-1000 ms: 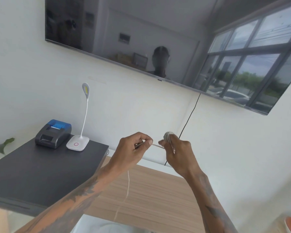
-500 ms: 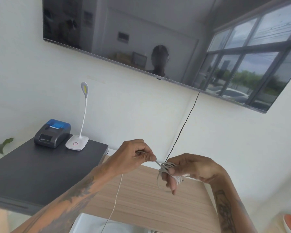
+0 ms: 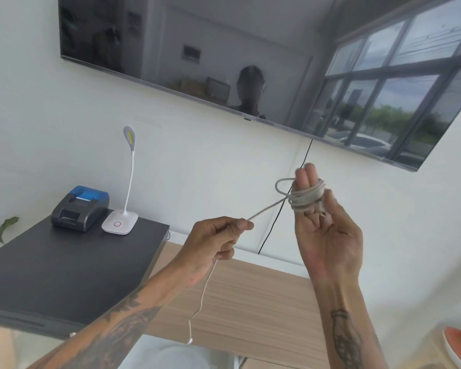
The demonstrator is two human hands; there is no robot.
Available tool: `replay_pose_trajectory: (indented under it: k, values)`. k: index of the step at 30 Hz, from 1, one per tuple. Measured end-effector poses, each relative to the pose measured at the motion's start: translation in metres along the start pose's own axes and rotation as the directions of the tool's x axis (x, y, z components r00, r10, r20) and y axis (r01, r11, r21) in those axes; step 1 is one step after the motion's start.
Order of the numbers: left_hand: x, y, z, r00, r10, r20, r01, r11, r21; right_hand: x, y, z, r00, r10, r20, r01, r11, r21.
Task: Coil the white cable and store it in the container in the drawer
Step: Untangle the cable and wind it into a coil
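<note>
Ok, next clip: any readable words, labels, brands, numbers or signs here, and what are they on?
No readable text anywhere in this frame.
Desk lamp base: a red ring symbol only, no lettering.
Small printer: no label legible, too small and blurred.
Wall screen: shows only reflections; the small mark on its lower edge is too small to read.
White cable: no markings visible.

Two hands, one cable (white)

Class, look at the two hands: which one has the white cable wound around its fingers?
The right hand: the white cable loops around its raised fingers, while the left hand only pinches the strand.
</note>
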State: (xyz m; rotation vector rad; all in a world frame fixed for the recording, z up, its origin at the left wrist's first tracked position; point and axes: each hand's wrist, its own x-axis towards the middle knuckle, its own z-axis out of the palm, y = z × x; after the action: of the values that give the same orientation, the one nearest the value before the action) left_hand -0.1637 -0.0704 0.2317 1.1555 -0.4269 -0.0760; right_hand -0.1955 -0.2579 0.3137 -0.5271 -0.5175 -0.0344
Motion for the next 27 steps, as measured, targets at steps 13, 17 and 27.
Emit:
replay_pose_trajectory:
  k: [13,17,27]
  values:
    - [0.004,0.0,-0.012,0.998,-0.045,-0.041,0.055,0.958,0.28,0.0,0.028,-0.031,0.983,0.142,0.113,0.176,-0.581,-0.794]
    - [0.006,0.001,-0.018,0.997,-0.073,-0.003,0.07,0.935,0.347,0.002,0.014,-0.025,0.924,0.326,-0.202,-0.098,-0.31,-0.946]
    - [0.007,0.011,-0.018,0.995,-0.09,0.037,0.08,0.975,0.205,0.003,-0.023,-0.025,0.784,0.522,-0.336,-0.574,0.405,-0.711]
